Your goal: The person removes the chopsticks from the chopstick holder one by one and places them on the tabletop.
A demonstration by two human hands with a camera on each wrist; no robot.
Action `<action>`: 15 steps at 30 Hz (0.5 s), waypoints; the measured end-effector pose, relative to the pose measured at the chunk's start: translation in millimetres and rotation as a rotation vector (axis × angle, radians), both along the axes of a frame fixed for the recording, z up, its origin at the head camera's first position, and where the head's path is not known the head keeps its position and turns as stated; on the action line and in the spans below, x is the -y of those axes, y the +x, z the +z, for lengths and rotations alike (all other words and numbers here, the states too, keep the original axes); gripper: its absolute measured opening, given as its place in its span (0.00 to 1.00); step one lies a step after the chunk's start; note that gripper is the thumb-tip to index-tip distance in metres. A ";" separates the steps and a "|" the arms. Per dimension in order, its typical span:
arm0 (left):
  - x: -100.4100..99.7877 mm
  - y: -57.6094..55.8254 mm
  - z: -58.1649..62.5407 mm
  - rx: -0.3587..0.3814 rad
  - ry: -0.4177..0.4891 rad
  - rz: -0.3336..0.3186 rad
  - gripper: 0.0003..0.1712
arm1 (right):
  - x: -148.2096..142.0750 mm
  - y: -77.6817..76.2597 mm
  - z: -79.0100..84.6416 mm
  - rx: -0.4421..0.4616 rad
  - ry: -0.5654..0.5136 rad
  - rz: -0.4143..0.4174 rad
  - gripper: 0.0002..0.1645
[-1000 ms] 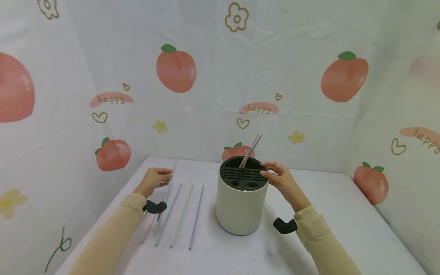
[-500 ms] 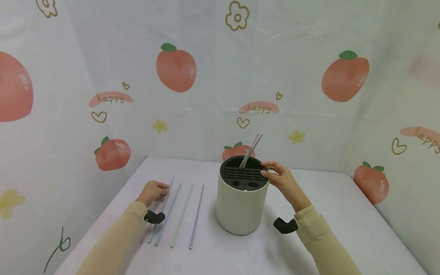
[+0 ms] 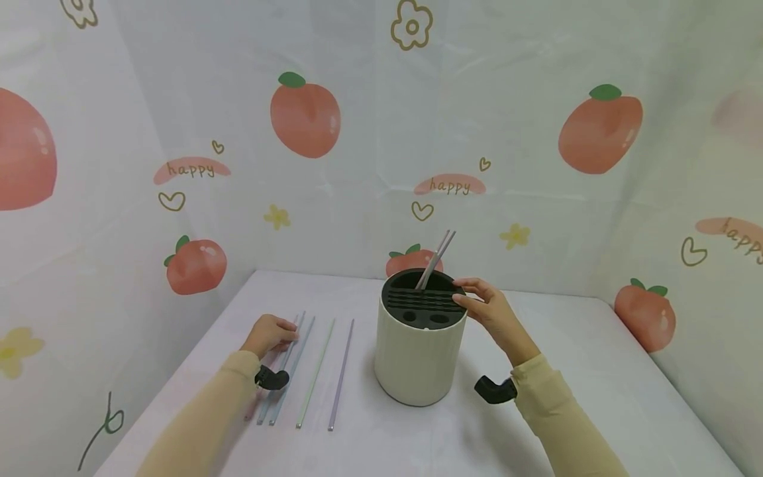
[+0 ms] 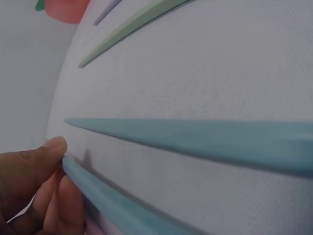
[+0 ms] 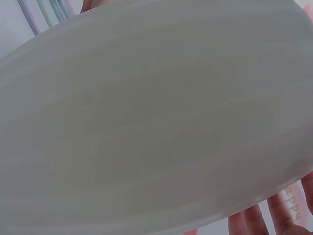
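Pinching the pale blue stick (image 4: 117, 199) at its far end, the left hand (image 3: 272, 333) has thumb and fingers closed on it; the stick is slim and straight, slanting back past the wrist. Right of this hand lie a second blue stick (image 4: 195, 139), a green stick (image 3: 316, 373) and a purple stick (image 3: 342, 375), then a gap, then the holder (image 3: 420, 363). The right hand (image 3: 493, 317), thumb and fingers parted, holds the holder's rim. Left of the left hand a strip of table (image 3: 614, 371) reaches its edge; a broader stretch lies beyond the right hand.
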State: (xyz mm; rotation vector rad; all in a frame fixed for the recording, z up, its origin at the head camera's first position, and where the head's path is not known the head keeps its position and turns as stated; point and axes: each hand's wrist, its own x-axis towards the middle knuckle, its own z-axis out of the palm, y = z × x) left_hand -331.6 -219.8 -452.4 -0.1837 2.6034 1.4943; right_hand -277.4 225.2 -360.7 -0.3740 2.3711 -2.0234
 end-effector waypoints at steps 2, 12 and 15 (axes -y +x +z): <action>-1.2 -0.2 0.2 0.004 -0.011 0.008 0.16 | -0.5 -0.1 0.1 0.002 0.002 -0.003 0.28; -7.9 0.0 0.2 -0.010 -0.122 0.005 0.14 | -1.2 0.2 0.3 0.007 -0.007 0.004 0.28; -8.4 0.4 -0.5 -0.020 -0.134 0.005 0.12 | -1.3 -0.1 0.2 0.005 -0.008 0.006 0.28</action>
